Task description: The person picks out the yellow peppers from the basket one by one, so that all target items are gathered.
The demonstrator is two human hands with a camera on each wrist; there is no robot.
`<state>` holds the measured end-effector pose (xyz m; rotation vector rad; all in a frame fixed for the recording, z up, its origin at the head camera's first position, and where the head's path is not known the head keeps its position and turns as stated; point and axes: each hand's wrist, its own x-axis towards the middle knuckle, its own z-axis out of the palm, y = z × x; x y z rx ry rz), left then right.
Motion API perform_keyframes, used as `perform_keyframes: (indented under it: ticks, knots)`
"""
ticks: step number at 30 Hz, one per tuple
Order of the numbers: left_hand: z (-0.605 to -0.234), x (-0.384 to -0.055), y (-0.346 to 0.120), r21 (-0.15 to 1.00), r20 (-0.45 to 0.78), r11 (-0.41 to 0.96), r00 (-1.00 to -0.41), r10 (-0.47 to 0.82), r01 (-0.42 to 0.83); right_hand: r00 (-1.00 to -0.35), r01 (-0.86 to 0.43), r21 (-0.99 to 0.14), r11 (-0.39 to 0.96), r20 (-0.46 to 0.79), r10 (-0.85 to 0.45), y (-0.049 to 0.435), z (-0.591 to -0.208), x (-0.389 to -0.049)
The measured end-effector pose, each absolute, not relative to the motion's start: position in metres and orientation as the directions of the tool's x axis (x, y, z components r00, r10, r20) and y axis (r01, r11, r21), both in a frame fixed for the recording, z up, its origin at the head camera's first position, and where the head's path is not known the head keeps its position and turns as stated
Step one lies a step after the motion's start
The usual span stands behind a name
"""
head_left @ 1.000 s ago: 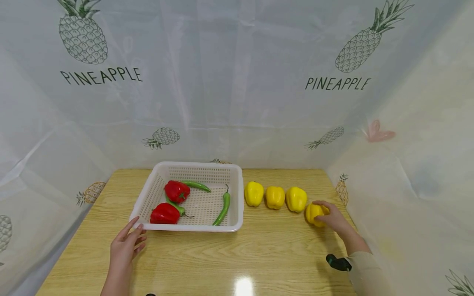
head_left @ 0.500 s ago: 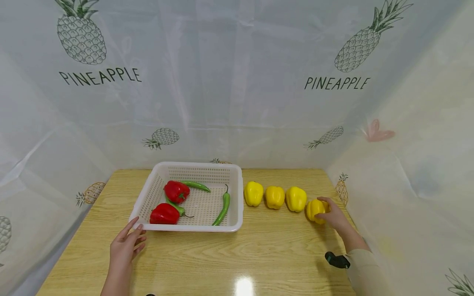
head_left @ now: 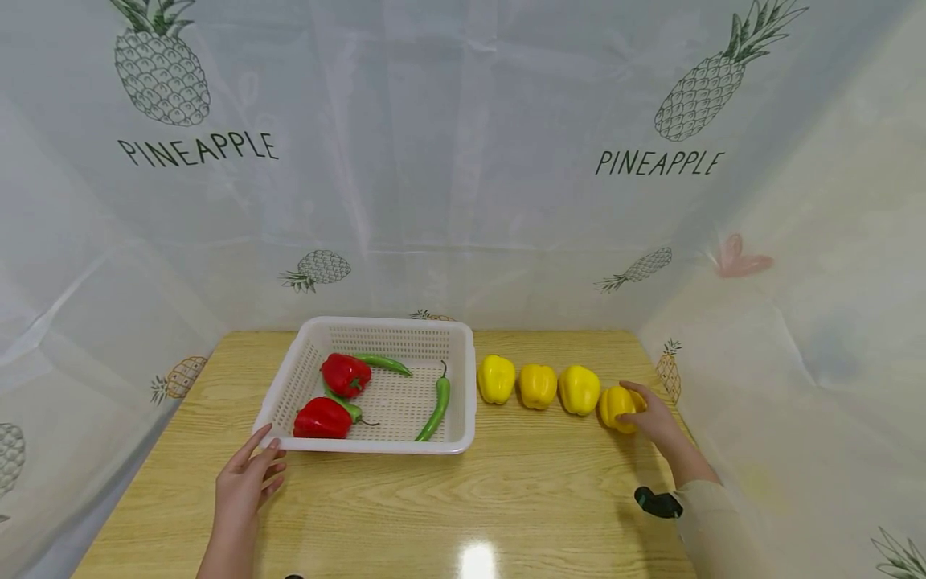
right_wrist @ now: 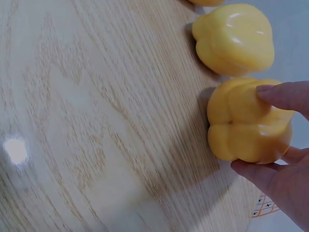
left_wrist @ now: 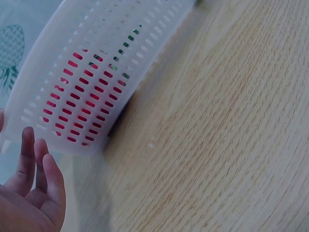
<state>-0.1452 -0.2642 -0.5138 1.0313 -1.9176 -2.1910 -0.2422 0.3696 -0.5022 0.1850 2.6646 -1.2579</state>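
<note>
In the head view my right hand (head_left: 651,418) grips a yellow bell pepper (head_left: 614,407) at the right end of a row of yellow peppers. In the right wrist view, the thumb lies on that pepper (right_wrist: 241,116) and the fingers reach round its far side; another yellow pepper (right_wrist: 234,38) sits close by. My left hand (head_left: 242,482) touches the near left corner of a white plastic basket (head_left: 469,402), its fingers loosely extended. The left wrist view shows these fingers (left_wrist: 27,150) beside the basket's slotted wall (left_wrist: 91,29). Part of this hand is cut off.
Inside the basket are two red bell peppers (head_left: 322,418) and green chili peppers (head_left: 436,406), one partly hidden beneath the red ones. More yellow peppers (head_left: 538,387) stand right of the basket on the wooden table (head_left: 405,515). A pineapple-print sheet (head_left: 463,201) encloses the back and sides.
My right hand has shifted the end yellow pepper slightly away from me, nearer in line with the row. The left hand and the basket stay where they were.
</note>
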Motion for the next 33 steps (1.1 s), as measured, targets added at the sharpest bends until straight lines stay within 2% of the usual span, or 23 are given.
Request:
perform_keyframes:
  ticks: [13,23,33]
  knots:
    - [-0.511,-0.145,-0.262,0.898,-0.44,-0.227,-0.774,-0.455,-0.377,-0.971,0.219,-0.756,0.617,-0.229,0.065,0.372,-0.503,-0.248]
    - [-0.511,-0.141,-0.267,0.886,-0.464,-0.247,-0.771,-0.436,-0.393,-0.975,0.196,-0.766,0.613,-0.221,0.036,0.367,-0.502,-0.253]
    - [-0.502,-0.14,-0.269,0.898,-0.437,-0.14,-0.811,-0.388,-0.417,-0.981,0.15,-0.725,0.672,-0.196,0.006,0.368,-0.497,-0.25]
